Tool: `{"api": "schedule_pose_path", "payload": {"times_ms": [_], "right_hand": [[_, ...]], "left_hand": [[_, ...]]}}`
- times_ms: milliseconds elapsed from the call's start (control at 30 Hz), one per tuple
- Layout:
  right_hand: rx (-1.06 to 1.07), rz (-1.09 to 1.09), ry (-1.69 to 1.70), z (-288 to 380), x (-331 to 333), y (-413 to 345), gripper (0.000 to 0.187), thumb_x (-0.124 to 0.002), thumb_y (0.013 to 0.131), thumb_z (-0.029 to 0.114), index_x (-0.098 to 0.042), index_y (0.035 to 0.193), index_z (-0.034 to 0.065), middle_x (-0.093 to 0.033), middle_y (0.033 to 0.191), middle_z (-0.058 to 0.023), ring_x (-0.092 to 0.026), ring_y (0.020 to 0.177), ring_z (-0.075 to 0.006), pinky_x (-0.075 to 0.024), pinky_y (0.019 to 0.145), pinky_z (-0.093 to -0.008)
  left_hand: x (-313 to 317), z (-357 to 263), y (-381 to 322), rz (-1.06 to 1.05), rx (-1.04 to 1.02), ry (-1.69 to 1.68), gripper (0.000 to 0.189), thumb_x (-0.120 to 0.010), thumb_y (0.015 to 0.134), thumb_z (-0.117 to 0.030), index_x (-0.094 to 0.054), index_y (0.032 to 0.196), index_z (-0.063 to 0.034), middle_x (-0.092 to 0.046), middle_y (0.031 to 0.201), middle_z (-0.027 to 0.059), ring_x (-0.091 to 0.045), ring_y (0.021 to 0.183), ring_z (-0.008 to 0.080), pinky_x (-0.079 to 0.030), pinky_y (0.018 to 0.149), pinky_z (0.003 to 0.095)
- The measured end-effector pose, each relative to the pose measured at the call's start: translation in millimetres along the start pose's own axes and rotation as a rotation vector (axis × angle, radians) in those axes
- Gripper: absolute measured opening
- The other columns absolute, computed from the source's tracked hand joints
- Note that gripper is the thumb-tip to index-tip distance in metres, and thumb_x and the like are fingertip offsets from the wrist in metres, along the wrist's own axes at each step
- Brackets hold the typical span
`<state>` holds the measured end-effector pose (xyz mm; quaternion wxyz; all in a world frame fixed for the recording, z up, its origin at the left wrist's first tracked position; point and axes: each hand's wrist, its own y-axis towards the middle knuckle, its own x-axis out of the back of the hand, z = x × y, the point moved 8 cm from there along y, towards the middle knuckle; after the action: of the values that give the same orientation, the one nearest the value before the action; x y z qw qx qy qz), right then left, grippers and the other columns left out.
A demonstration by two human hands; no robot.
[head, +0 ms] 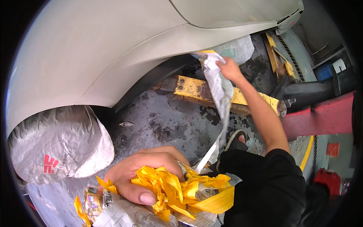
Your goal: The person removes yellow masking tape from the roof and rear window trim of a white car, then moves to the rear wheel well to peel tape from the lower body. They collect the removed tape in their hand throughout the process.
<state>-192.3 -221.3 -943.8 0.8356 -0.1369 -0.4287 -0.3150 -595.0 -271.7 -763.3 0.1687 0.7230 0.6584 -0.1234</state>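
Note:
My left hand (150, 167) is closed around a crumpled wad of yellow masking tape (161, 187), with printed newspaper (122, 212) bunched beneath it. Pinched in my right hand (231, 69) is a long strip of masking paper (217, 85), just below the lower edge of a pale car body (136, 37). A bit of yellow tape shows at the strip's top. The strip hangs down toward the bundle at my left hand; whether they are joined is unclear.
A grey fabric cover (62, 142) hides the near wheel. Farther along, a pale covering (238, 51) hangs under the car. A yellow lift arm (192, 88) crosses the stained floor (141, 113) to a red lift post (320, 116). Another yellow arm (272, 54) lies beyond.

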Motion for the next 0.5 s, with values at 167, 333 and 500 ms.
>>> {"api": "schedule_pose_path", "payload": {"times_ms": [167, 333, 500], "right_hand": [[-0.074, 0.168, -0.006, -53.0, 44.5, -11.0, 0.043, -0.066, 0.096, 0.032, -0.072, 0.120, -0.0038, -0.074, 0.113, -0.0264, -0.071, 0.108, -0.0390, -0.0517, 0.096, -0.0440], [-0.246, 0.104, 0.163, -126.0, 104.3, -33.4, 0.041, -0.067, 0.099, 0.025, -0.069, 0.123, -0.0081, -0.077, 0.107, -0.0189, -0.073, 0.096, -0.0254, -0.0534, 0.088, -0.0378], [-0.285, 0.012, 0.184, -168.4, 181.6, -49.2, 0.041, -0.065, 0.101, 0.022, -0.067, 0.126, -0.0102, -0.076, 0.108, -0.0163, -0.071, 0.093, -0.0197, -0.0533, 0.085, -0.0338]], "left_hand": [[3.9, -0.3, 8.0, 0.015, 0.005, 0.027, 0.065, -0.073, 0.085, -0.050, -0.063, 0.121, 0.0030, -0.058, 0.126, 0.0252, -0.058, 0.116, 0.0350, -0.043, 0.103, 0.0429], [9.0, -0.3, 12.6, -0.024, 0.004, 0.008, 0.066, -0.073, 0.084, -0.051, -0.064, 0.120, 0.0030, -0.058, 0.125, 0.0252, -0.058, 0.116, 0.0351, -0.042, 0.103, 0.0431], [18.2, 7.1, 14.2, -0.070, 0.035, 0.021, 0.067, -0.071, 0.086, -0.055, -0.064, 0.118, 0.0036, -0.058, 0.127, 0.0280, -0.061, 0.115, 0.0351, -0.045, 0.101, 0.0425]]}}
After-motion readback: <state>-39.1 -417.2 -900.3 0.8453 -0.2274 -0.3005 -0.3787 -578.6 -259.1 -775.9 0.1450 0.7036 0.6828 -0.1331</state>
